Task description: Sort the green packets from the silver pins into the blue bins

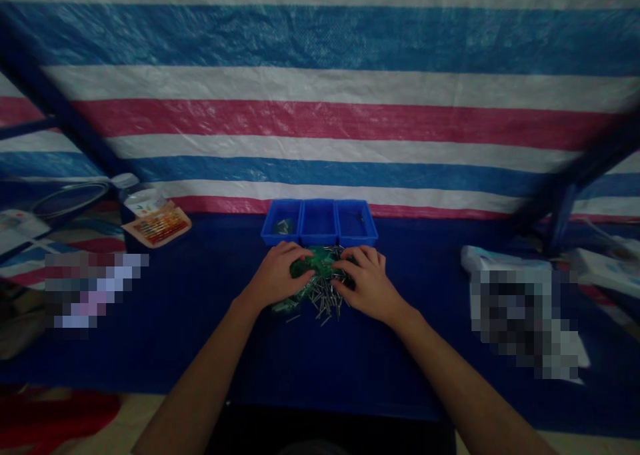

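Observation:
A pile of thin metal nails or screws (327, 300) lies on the blue table, mixed with green, partly see-through plastic (320, 263) whose exact kind I cannot make out. My left hand (281, 275) curves around the pile's left side, thumb and fingers apart, touching the green plastic. On the other side my right hand (371, 283) rests with its fingers spread and bent, fingertips at the pile. Just behind the hands stands a blue three-compartment tray (320, 240). Its left compartment holds a few small pieces (283, 226) in what looks like clear plastic.
On the left lie an orange card or packet (159, 226) and a clear bottle (143, 200). A white plastic package (515, 268), partly blurred out, lies at the right. A striped tarp (320, 118) hangs behind the blue table (330, 368), between dark frame posts.

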Demonstrator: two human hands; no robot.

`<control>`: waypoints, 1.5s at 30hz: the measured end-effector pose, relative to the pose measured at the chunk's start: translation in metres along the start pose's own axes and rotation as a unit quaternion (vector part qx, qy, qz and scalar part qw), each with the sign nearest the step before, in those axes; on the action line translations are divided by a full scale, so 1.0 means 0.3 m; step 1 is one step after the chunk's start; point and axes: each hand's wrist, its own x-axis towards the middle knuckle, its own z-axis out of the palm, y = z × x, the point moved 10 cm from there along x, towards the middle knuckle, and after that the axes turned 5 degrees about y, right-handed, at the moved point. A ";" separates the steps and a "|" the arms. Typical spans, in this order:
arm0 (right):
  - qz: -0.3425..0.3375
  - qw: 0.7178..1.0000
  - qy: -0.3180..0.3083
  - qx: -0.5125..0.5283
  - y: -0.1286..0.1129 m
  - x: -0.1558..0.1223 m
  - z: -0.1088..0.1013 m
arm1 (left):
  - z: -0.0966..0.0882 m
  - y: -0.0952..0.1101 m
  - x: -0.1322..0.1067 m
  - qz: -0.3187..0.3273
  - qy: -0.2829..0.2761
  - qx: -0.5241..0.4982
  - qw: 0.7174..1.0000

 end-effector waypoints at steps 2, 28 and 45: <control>-0.006 1.000 -0.003 -0.010 -0.011 -0.004 0.008 | 0.003 0.008 -0.002 0.010 -0.010 -0.005 1.000; -0.009 0.997 0.030 0.066 -0.021 0.005 -0.015 | -0.039 0.028 0.005 0.000 0.030 -0.113 0.993; 0.179 0.874 0.087 0.443 0.125 0.023 -0.031 | -0.023 0.001 -0.005 -0.074 0.067 -0.290 0.952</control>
